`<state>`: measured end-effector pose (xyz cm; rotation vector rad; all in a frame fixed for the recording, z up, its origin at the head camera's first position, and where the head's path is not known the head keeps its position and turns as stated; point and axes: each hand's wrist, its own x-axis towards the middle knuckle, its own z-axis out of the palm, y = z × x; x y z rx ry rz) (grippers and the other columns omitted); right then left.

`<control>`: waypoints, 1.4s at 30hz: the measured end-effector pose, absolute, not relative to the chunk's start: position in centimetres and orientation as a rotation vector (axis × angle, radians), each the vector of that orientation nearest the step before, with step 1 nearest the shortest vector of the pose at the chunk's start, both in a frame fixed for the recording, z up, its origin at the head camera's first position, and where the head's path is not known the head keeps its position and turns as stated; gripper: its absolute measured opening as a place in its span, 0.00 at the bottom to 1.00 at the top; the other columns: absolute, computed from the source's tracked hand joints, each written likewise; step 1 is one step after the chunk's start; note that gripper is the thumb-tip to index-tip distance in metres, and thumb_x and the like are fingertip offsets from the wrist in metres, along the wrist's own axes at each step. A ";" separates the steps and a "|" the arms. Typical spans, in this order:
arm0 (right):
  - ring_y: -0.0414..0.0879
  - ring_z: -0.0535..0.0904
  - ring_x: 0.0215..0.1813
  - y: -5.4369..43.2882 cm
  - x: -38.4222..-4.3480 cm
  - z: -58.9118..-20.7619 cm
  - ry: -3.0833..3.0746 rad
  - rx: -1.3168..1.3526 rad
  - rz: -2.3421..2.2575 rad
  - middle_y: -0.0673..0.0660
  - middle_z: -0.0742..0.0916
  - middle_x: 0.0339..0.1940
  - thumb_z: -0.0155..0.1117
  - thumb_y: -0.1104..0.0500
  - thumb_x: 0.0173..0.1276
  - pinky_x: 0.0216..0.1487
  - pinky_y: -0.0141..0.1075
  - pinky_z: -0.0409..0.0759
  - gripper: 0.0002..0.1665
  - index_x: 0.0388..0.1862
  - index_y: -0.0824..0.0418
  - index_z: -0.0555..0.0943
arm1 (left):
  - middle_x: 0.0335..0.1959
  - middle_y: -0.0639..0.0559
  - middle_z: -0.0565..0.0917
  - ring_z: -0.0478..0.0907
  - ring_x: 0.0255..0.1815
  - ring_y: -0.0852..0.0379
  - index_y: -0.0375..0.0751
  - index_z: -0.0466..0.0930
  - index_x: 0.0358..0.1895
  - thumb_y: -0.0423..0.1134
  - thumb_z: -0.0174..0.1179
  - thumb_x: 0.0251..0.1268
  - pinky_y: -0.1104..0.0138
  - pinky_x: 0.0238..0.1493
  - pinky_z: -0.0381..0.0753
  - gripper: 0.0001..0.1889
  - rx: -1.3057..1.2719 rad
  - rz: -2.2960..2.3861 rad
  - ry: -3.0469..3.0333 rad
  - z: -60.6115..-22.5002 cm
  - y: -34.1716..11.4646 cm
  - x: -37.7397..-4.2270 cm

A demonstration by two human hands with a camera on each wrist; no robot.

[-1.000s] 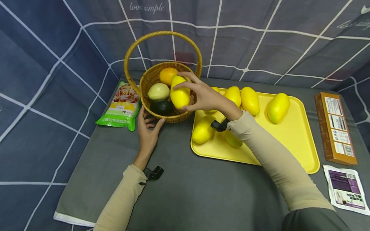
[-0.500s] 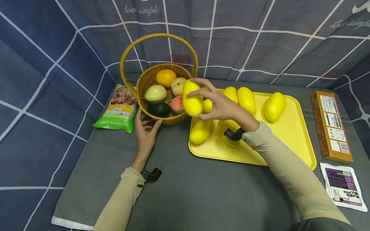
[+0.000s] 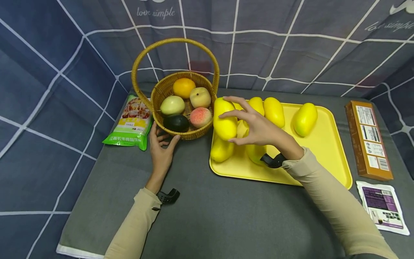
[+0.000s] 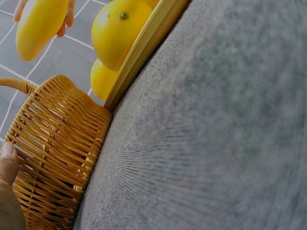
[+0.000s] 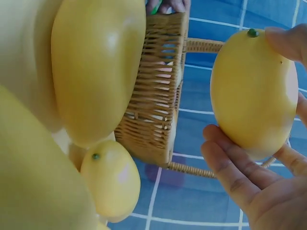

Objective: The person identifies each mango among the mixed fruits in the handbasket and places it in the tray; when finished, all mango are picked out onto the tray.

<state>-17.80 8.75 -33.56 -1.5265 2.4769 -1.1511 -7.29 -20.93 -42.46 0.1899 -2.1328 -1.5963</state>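
Observation:
My right hand (image 3: 258, 126) grips a yellow mango (image 3: 225, 119) between thumb and fingers, held over the left end of the yellow tray (image 3: 313, 158). In the right wrist view the fingers (image 5: 235, 167) curl round this mango's side. Several more mangoes (image 3: 305, 119) lie on the tray, some partly hidden by the hand. My left hand (image 3: 160, 154) holds the near left side of the wicker basket (image 3: 194, 135), with its thumb (image 4: 8, 163) against the woven wall. Inside the basket are an orange (image 3: 183, 88), a peach (image 3: 200, 117), a dark green fruit (image 3: 176, 123) and two pale fruits (image 3: 199, 97).
Left of the basket lies a green and white food bag (image 3: 130, 124). A brown box (image 3: 369, 140) and a white and purple pouch (image 3: 383, 207) lie right of the tray. A tiled-pattern curtain (image 3: 252, 46) hangs behind, and the basket's tall handle (image 3: 176, 40) arches up.
My right hand has carried the mango rightward out from above the basket to above the tray, uncovering the peach and a pale fruit. The left hand stays at the basket.

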 end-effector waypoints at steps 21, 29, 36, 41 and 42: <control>0.45 0.66 0.67 20.2 -14.3 -37.6 2.732 -1.148 -1.196 0.57 0.61 0.78 0.85 0.68 0.37 0.57 0.17 0.68 0.46 0.60 0.55 0.79 | 0.67 0.42 0.68 0.73 0.55 0.45 0.53 0.49 0.78 0.39 0.67 0.63 0.60 0.47 0.71 0.45 0.221 -1.550 -2.139 -45.8 -22.0 -8.5; 0.39 0.65 0.68 23.4 -13.1 -38.4 2.778 -1.038 -1.182 0.58 0.63 0.76 0.84 0.71 0.36 0.58 0.14 0.66 0.47 0.61 0.56 0.79 | 0.66 0.32 0.66 0.72 0.56 0.37 0.40 0.48 0.78 0.36 0.66 0.64 0.52 0.49 0.71 0.44 0.219 -1.586 -2.143 -43.1 -21.0 -7.6; 0.53 0.61 0.73 24.5 -12.9 -40.8 2.712 -0.991 -1.232 0.65 0.63 0.75 0.82 0.74 0.38 0.61 0.14 0.61 0.46 0.61 0.61 0.78 | 0.65 0.31 0.66 0.71 0.55 0.38 0.39 0.48 0.78 0.36 0.65 0.65 0.52 0.49 0.71 0.43 0.206 -1.593 -2.141 -42.6 -20.8 -7.4; 0.57 0.58 0.76 24.8 -13.0 -41.8 2.704 -1.019 -1.169 0.60 0.63 0.77 0.84 0.67 0.41 0.67 0.19 0.55 0.46 0.63 0.54 0.78 | 0.65 0.31 0.66 0.71 0.55 0.38 0.39 0.48 0.78 0.35 0.65 0.65 0.53 0.49 0.71 0.43 0.191 -1.602 -2.129 -42.9 -20.9 -7.5; 0.57 0.57 0.77 24.8 -13.1 -41.9 2.696 -1.026 -1.161 0.60 0.63 0.77 0.84 0.66 0.42 0.68 0.20 0.54 0.46 0.64 0.54 0.77 | 0.65 0.31 0.66 0.71 0.55 0.38 0.39 0.48 0.78 0.35 0.65 0.65 0.52 0.49 0.71 0.44 0.188 -1.602 -2.127 -42.9 -20.9 -7.5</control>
